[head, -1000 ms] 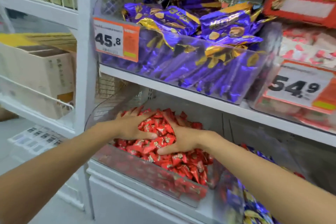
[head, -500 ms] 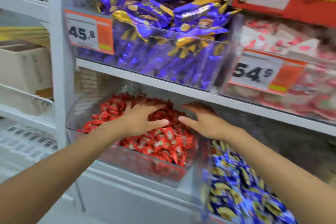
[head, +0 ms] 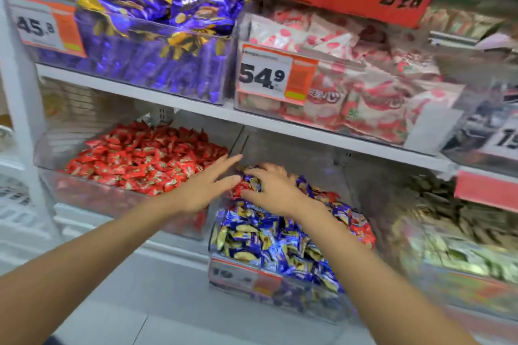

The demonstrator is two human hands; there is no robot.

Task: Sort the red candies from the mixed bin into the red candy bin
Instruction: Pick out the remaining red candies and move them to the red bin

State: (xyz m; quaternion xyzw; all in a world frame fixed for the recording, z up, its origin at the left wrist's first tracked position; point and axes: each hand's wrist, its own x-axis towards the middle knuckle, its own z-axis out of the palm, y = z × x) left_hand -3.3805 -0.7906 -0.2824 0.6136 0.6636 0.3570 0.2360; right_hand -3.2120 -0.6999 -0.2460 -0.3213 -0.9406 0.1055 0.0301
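- Your left hand (head: 206, 190) lies flat in the air, fingers straight and together. They point right across the wall between the two bins, and the hand holds nothing.
- Your right hand (head: 276, 189) is at the back left of the mixed bin (head: 294, 291), fingers bent down into the pile. Whether they have closed on a piece cannot be told from here.
- The red candies (head: 240, 187) nearest you form a small clump between the hands, just under the left fingertips and touching the right fingers.
- Stray reds (head: 361, 228) lie along the mixed bin's right edge, well apart from both hands.
- The right hand is nearer the clump. The red bin (head: 92, 190) stands just beside it to the left, over one clear wall.
- The pieces are too small and blurred to read a long axis.
- The wrappers look like glossy, crinkled foil, pillow-shaped, loose among blue-and-gold candies (head: 266, 235). They will likely slide, so scooping should serve better than pinching.
- Both bins are clear, hard plastic.
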